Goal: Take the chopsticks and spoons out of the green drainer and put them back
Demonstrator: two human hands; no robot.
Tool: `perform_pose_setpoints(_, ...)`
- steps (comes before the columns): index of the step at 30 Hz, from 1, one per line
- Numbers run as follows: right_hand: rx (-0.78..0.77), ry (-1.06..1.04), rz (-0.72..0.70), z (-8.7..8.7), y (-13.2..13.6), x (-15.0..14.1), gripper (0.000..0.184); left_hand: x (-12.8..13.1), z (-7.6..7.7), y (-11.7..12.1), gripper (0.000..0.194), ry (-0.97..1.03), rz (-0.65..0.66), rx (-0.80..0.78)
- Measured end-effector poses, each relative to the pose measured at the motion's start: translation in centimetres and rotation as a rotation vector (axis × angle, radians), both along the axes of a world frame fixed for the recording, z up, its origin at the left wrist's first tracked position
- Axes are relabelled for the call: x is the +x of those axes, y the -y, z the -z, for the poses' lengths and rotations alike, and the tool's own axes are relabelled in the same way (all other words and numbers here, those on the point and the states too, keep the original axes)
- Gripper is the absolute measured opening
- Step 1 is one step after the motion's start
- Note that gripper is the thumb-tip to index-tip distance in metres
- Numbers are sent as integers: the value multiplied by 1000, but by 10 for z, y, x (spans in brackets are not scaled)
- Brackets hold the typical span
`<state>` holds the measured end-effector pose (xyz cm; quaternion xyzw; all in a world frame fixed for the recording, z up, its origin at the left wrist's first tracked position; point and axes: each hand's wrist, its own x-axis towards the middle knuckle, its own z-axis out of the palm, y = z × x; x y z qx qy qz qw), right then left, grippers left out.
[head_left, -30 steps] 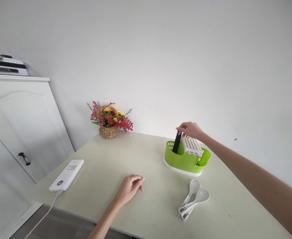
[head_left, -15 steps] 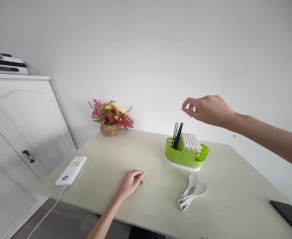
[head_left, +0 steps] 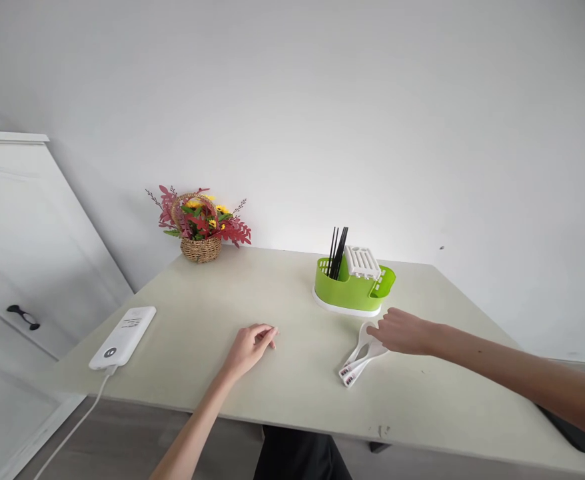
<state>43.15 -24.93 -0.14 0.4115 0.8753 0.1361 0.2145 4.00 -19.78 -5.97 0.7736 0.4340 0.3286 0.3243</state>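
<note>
Head view: your right fingers [head_left: 383,329] curl at the bowls of two spoons [head_left: 366,360], lying on the counter [head_left: 282,287]; whether they grip cannot be told. Your left fingers [head_left: 263,331] curl loosely, apparently empty. Beyond your right fingers, chopsticks [head_left: 340,255] already stand in the caddy [head_left: 347,293]; the spoons remain outside.

Head view, seemingly down across table [head_left: 272,287]

Left forearm [head_left: 192,427] angled up from the lower edge, left hand [head_left: 248,348] bare and loosely closed, fingers [head_left: 263,329] curled inward, right arm [head_left: 512,380] extended from the right edge, right hand [head_left: 397,331] bare, palm down, fingers bent, some tips hidden.
</note>
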Motion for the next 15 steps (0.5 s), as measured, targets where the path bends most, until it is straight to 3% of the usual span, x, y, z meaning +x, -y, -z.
perform_pose_setpoints(4,5,15,-10,15,10,6,29,1,-3,0,45,-8,-6,1)
perform_pose_setpoints(11,-24,8,-25,12,15,4,36,1,-4,-1,46,-33,-6,-16)
perform_pose_setpoints(15,-47,2,-14,14,19,5,49,2,-3,-2,46,-49,-19,-14)
